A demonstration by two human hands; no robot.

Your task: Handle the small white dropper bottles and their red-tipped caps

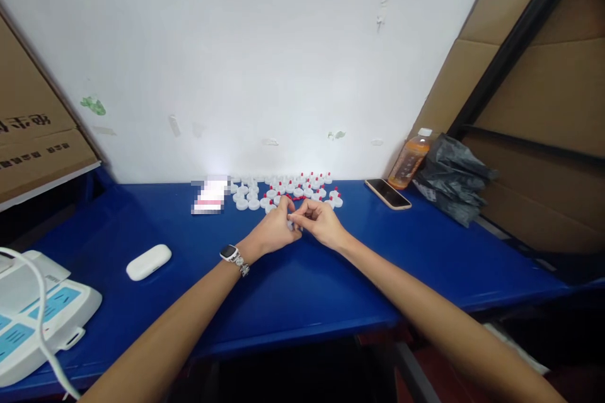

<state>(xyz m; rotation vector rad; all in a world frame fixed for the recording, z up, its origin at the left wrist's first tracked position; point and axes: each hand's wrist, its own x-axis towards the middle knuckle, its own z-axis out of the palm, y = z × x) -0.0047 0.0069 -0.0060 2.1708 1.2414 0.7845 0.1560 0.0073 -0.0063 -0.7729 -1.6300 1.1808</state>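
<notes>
My left hand [273,230] is closed round a white cap [290,225], of which only a small part shows between the fingers. Thumb and fingertips of my right hand [325,224] are pinched together right against that cap; whatever they grip is too small to make out. Just beyond both hands stand several round white nozzle caps [254,204] in rows. Those in the middle and at right carry small red tips [335,189], while the left ones look plain white. A few loose red tips [297,198] lie on the blue table [283,302] directly behind my fingers.
Left of the caps lies a blurred-out card [210,195]. A white earbud case [149,262] and a white power strip [57,308] with its cable are at left. A phone [387,193], an orange drink bottle [410,160] and a black plastic bag [451,176] sit at right.
</notes>
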